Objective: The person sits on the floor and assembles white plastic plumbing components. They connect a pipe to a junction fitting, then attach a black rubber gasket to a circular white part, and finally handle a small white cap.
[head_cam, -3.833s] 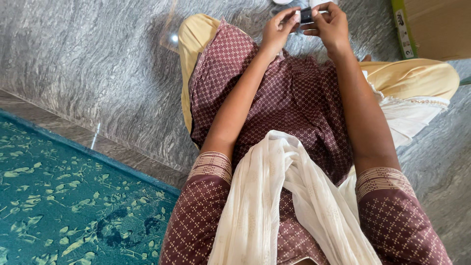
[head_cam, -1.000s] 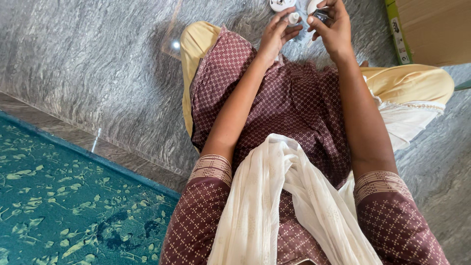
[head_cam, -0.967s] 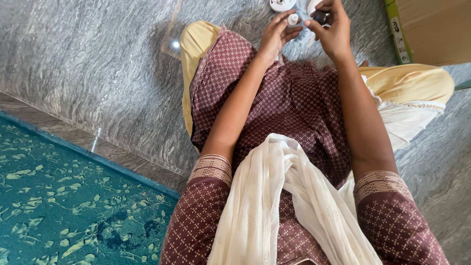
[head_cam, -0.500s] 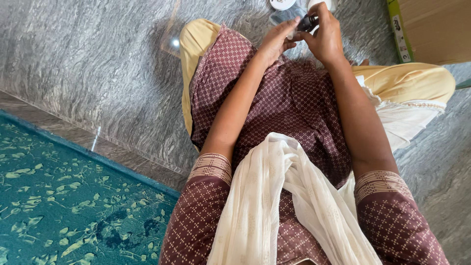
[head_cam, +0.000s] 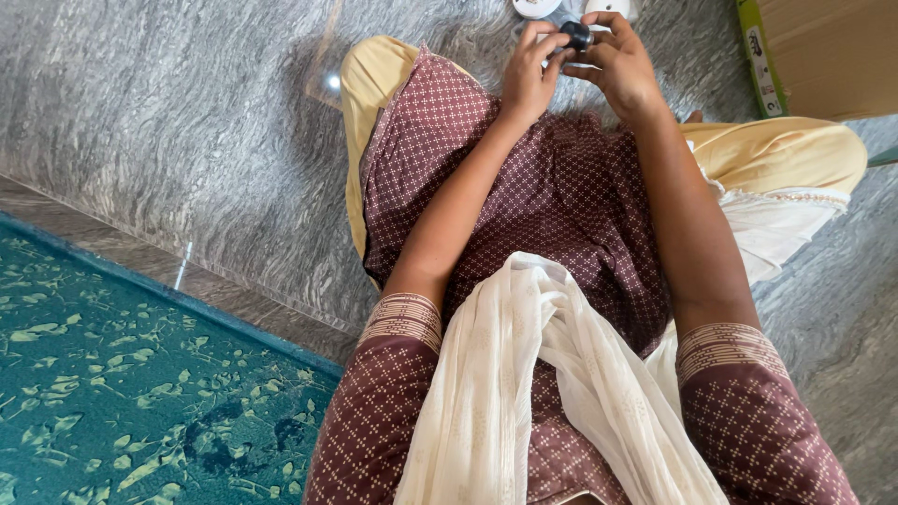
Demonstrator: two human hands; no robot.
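The person sat cross-legged on a grey marbled floor [head_cam: 187, 122], both arms reaching forward over the lap. The left hand [head_cam: 527, 75] and the right hand [head_cam: 619, 67] met at the top of the view — each with fingers curled in around a small dark object [head_cam: 577, 36] held between them. The left hand pinched it from its side with thumb and fingertips; the right hand closed on it from the other side, fingers bent over the top. The object was black and rounded; its exact kind could not be told at this size. It was held above the floor, just beyond the knees, clear of the lap.

Just beyond the hands, on the floor, lay a round white piece [head_cam: 536, 7] and a second white piece [head_cam: 610, 7], both cut off by the top edge. A cardboard box [head_cam: 823, 51] with a green edge stood at the upper right, well apart from the hands.

The person wore a maroon patterned tunic [head_cam: 561, 196], yellow trousers [head_cam: 786, 154] and a cream scarf [head_cam: 524, 374] draped down the front. A teal carpet [head_cam: 122, 374] with a leaf pattern lay to the lower left — beside the floor's edge.
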